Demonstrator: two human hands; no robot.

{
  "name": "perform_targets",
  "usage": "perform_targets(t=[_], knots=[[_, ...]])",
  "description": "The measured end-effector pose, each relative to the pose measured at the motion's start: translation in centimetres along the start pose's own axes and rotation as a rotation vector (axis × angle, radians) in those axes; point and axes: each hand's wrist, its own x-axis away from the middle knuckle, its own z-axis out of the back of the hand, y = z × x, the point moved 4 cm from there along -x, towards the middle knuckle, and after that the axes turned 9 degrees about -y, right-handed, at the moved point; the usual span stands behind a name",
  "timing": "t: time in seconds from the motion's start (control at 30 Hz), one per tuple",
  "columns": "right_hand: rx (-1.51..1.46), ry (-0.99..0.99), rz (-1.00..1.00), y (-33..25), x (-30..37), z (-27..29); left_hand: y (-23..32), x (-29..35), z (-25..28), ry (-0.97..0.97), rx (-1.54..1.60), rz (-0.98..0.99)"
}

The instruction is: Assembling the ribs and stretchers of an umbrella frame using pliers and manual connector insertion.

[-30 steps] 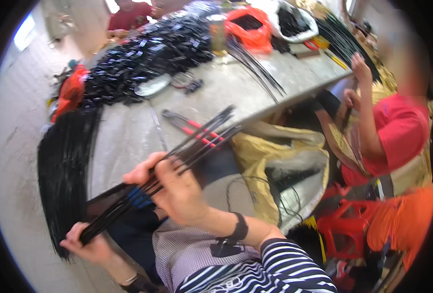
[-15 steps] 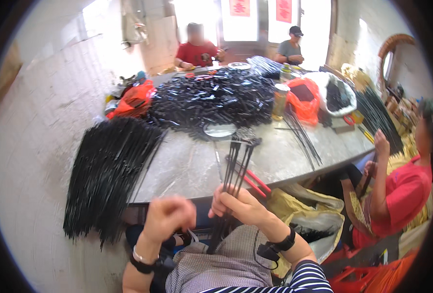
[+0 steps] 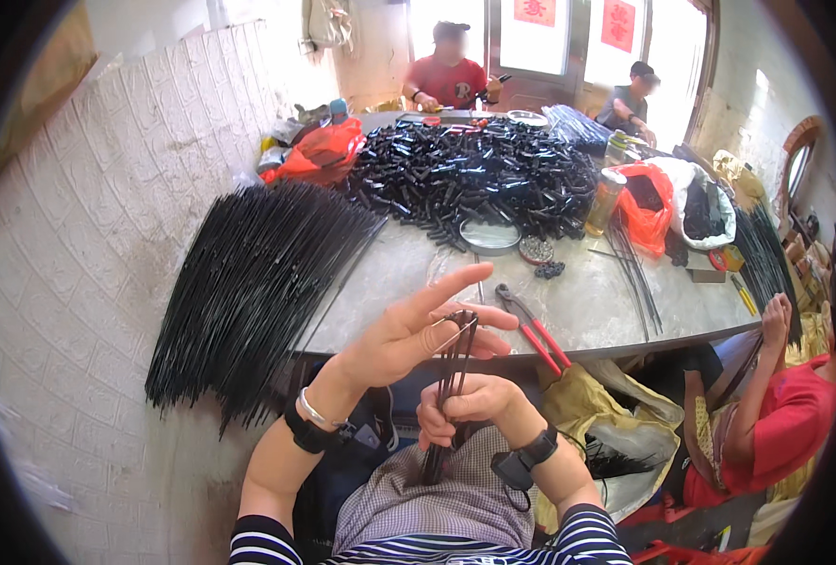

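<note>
Over my lap, my right hand point(image 3: 474, 403) is wrapped round a small bundle of thin black rods point(image 3: 454, 356), which stands nearly upright. Beside the upper ends of these rods is my left hand point(image 3: 404, 330), its fingers stretched out and spread. A thin pale line, perhaps a thread or band, runs between its thumb and the rod tips. Just beyond the hands lie red-handled pincers point(image 3: 534, 330) on the table point(image 3: 399, 273). A round, shallow dish point(image 3: 490, 236) and a small round tin point(image 3: 536, 250) sit farther back.
A wide stack of black rods point(image 3: 262, 292) overhangs the table's left edge. Short black pieces point(image 3: 479, 174) are heaped mid-table, with a jar point(image 3: 605, 202) and bags point(image 3: 646, 207) to their right. A yellow sack point(image 3: 578, 400) stands at my right. Co-workers point(image 3: 766, 414) sit around.
My left hand has moved right and up to the rod tips, its fingers now spreading. My right hand has lowered the bundle toward my lap. The view has shifted, so the table appears farther right.
</note>
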Motion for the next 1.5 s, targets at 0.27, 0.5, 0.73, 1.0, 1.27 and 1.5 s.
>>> perform_targets(t=[0.27, 0.5, 0.73, 1.0, 1.27, 1.5], knots=[[-0.216, -0.114, 0.147, 1.1, -0.3, 0.9, -1.1, 1.2, 1.5, -0.143, 0.029, -0.023], [-0.334, -0.013, 0.318, 1.6, 1.0, 3.3, -2.8, 0.2, 3.5, 0.11, -0.116, 0.048], [0.143, 0.689, 0.374, 0.2, 2.1, 3.2, -3.3, 0.8, 5.8, 0.295, -0.26, 0.054], [0.767, 1.266, 0.205, -2.6, 2.7, 0.5, -2.8, 0.5, 5.5, 0.339, -0.354, 0.034], [0.526, 1.126, 0.21, -3.0, 2.4, 0.8, -2.1, 0.8, 5.2, 0.352, -0.335, 0.024], [0.398, 1.087, 0.213, -2.8, 2.3, 0.2, -2.4, 1.9, 5.4, 0.384, -0.347, 0.066]])
